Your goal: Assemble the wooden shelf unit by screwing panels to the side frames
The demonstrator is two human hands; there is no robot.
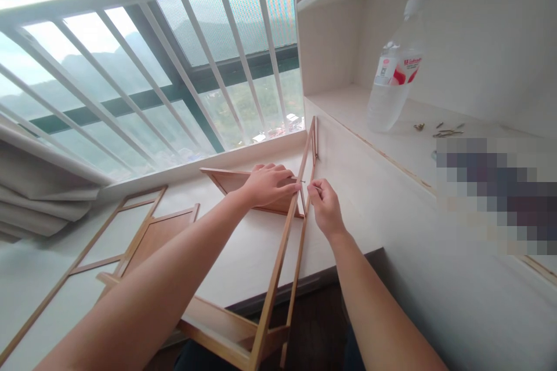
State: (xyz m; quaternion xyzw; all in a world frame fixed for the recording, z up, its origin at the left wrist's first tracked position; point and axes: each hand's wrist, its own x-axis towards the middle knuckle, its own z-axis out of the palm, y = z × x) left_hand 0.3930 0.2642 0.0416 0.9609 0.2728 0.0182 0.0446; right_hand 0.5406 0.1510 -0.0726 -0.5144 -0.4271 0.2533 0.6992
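A slim wooden frame (284,243) of two long rails runs from the near desk edge up toward the window. A flat wooden panel (226,181) meets it at a right angle. My left hand (267,184) rests on that panel and pinches a thin pin or screw against the frame rail. My right hand (325,206) is on the other side of the rail, fingers closed around a small thin tool or fastener pointed at the same spot. What exactly it holds is too small to tell.
Another wooden frame (100,243) and a panel (159,235) lie flat on the white desk (383,203) at left. A clear plastic water bottle (394,78) and several loose screws (444,130) sit on the shelf at right. White window bars (174,64) stand behind.
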